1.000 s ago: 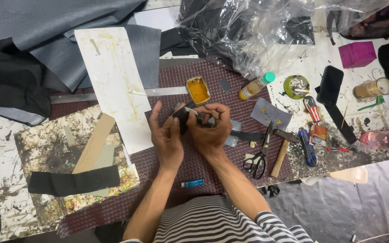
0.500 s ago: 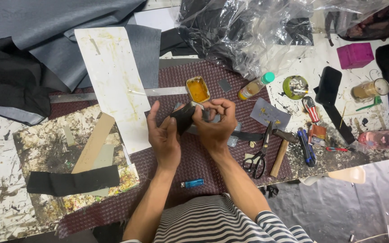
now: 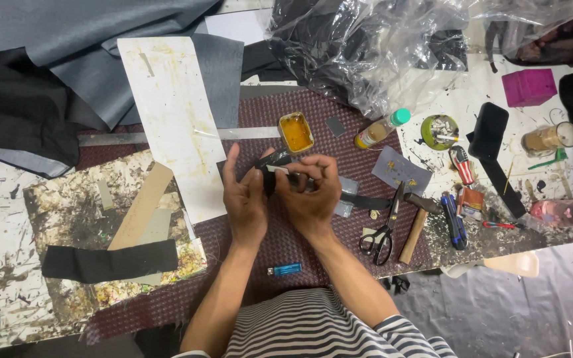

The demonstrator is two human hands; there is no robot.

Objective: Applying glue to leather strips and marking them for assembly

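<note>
Both hands meet above the maroon woven mat (image 3: 286,245): the left hand (image 3: 245,202) and right hand (image 3: 312,199) pinch a small black leather piece (image 3: 274,167) between closed fingers, just below the tin of yellow glue (image 3: 296,132)

A small tin of yellow glue (image 3: 296,132) sits on the maroon woven mat (image 3: 379,219), with black-handled scissors (image 3: 382,232) and a wooden-handled hammer (image 3: 416,225) lying just beside each other to the right. A blue lighter (image 3: 285,269) lies near the worktop's (image 3: 1,199) front edge, a black strip (image 3: 109,259) rests on the spattered board (image 3: 67,205) at left, and crumpled clear plastic (image 3: 379,46) is heaped at the back.
</note>
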